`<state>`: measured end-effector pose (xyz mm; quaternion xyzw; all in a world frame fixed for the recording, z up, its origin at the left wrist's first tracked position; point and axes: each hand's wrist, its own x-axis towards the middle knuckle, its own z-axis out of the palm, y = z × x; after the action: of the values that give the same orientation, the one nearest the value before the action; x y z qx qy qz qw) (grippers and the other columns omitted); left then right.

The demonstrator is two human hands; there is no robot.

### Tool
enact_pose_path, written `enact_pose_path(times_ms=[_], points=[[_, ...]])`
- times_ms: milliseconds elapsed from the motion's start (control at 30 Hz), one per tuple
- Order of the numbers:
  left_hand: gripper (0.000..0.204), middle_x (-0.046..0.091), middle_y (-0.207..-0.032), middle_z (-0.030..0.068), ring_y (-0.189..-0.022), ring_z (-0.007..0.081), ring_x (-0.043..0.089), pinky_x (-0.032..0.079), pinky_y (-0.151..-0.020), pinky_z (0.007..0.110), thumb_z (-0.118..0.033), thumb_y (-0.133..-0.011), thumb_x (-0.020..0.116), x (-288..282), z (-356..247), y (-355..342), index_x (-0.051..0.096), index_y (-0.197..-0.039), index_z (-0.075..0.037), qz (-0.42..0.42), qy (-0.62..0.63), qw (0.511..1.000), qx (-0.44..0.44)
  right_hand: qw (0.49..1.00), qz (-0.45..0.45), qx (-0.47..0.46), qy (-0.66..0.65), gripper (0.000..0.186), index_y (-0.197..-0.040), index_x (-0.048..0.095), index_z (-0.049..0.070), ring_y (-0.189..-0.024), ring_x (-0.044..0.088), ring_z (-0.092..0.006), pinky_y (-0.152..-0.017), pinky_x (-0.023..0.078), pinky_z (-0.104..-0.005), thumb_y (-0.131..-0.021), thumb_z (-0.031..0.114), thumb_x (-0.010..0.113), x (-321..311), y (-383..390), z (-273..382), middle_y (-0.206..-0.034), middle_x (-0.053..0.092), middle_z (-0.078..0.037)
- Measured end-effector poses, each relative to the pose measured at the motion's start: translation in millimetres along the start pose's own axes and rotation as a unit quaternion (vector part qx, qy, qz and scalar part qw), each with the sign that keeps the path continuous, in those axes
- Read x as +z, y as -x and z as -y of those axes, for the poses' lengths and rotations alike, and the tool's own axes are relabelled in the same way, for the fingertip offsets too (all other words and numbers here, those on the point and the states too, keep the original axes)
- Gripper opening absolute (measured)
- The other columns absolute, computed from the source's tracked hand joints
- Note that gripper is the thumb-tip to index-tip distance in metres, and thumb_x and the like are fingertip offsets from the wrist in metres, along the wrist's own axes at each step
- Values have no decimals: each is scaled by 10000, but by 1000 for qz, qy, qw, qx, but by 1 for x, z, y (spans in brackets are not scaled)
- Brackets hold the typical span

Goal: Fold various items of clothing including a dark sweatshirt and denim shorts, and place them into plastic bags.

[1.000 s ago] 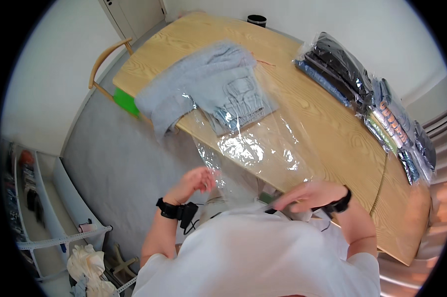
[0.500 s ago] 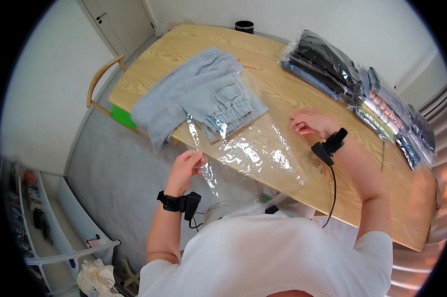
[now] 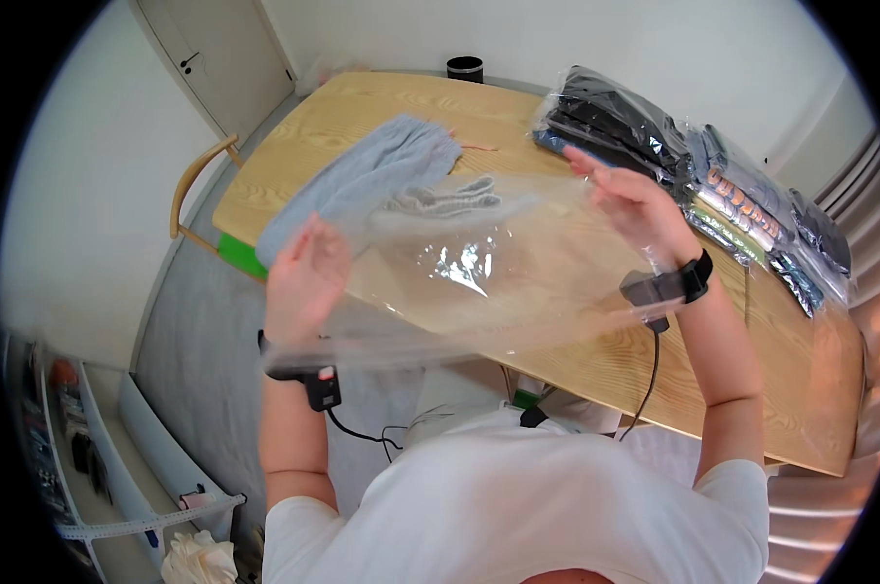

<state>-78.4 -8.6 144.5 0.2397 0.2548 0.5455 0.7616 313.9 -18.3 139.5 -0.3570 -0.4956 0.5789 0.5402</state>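
A clear plastic bag (image 3: 528, 258) is raised above the near table edge, stretched between my hands. Folded light-blue jeans (image 3: 450, 200) show at its far end, mostly their gathered waistband. My left hand (image 3: 309, 273) holds the bag's left side and is smeared by motion. At the right side, my right hand (image 3: 644, 209) holds the film with its fingers reaching forward. The film's near edge crosses both wrists, and whether any fingers are inside the bag is unclear. Behind the bag, a loose grey-blue garment (image 3: 362, 175) lies on the table.
The wooden table (image 3: 362, 97) has several bagged, folded clothes (image 3: 615, 117) piled along its right side. A wooden chair (image 3: 192, 185) stands at the left. Beyond the far edge is a black bin (image 3: 464, 68). Shelving (image 3: 138, 438) stands at lower left.
Both hands have risen, lifting the bag and the jeans in it. My left hand moved left and forward, my right hand forward. The jeans' waistband now shows nearly edge-on.
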Motion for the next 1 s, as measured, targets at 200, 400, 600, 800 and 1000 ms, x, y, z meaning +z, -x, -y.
enact_pose_path(times_ms=[200,400,600,800,1000], points=[[136,555,-759,26,-698,137,542,466,-603,292,-207,-904,533,22,-27,-50,559,-903,-73,131,23,990,-46,938,148,105,-294,452,-1168,547,-59,-1063,557,-220,-946,402,-336,-967,317,395,30,39,45,-1141,607,-131],[220,585,-982,89,-851,205,576,474,-672,288,-162,-895,515,51,-13,-126,546,-1061,-21,152,-246,951,113,954,73,26,-291,501,-1325,337,-110,-1281,389,-279,-1083,284,-386,-946,217,359,45,111,5,-1387,385,-202],[333,586,-1148,107,-918,168,579,457,-758,261,-256,-947,448,150,79,-154,510,-1171,-17,134,-211,965,-75,887,-58,12,-459,601,-1375,225,-103,-1366,235,-270,-1107,238,-365,-890,196,416,25,177,-51,-1467,236,-200],[392,569,-1169,98,-980,157,559,445,-823,284,-297,-919,514,127,109,-110,508,-1185,-8,209,-459,864,-14,977,-115,171,-56,443,-1268,447,-86,-1215,479,-249,-1028,346,-331,-877,116,497,-20,259,-58,-1286,501,-194],[626,575,-957,111,-856,153,555,461,-727,282,-386,-820,655,42,121,-77,444,-1240,26,78,-745,663,-14,935,-316,135,93,236,-1016,614,-56,-807,595,-143,-779,447,-244,-873,120,548,-81,272,-41,-946,642,-94]])
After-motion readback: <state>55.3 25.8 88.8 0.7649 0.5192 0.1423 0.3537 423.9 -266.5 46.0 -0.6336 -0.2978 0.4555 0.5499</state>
